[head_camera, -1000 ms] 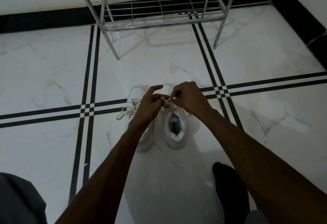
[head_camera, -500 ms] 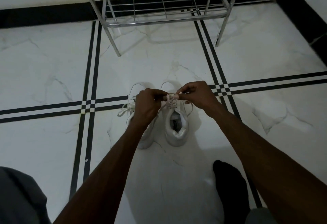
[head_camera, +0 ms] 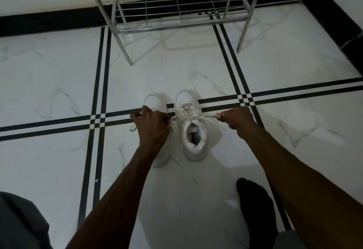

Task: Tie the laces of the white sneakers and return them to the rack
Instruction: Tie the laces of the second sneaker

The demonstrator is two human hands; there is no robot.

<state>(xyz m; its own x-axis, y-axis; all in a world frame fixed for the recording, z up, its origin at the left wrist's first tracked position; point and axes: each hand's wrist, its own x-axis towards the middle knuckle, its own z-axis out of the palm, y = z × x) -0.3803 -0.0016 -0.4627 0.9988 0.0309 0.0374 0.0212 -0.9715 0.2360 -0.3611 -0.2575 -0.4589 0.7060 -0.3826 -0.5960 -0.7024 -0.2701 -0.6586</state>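
Head view: both hands, left point(head_camera: 152, 126) and right point(head_camera: 236, 118), pinched the laces point(head_camera: 193, 118) of the right sneaker point(head_camera: 193, 131), stretched sideways; both sneakers stood on the floor point(head_camera: 59, 83) before the rack point(head_camera: 176, 13).

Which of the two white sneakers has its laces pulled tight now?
The right sneaker: the left hand and right hand pull its laces sideways. The left sneaker, largely behind the left hand, has a lace lying slack.

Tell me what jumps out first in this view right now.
Two hands at centre, left hand and right hand, pulling the lace of the right-side white sneaker taut sideways. The other sneaker sits beside it, partly hidden. The metal rack stands beyond them.
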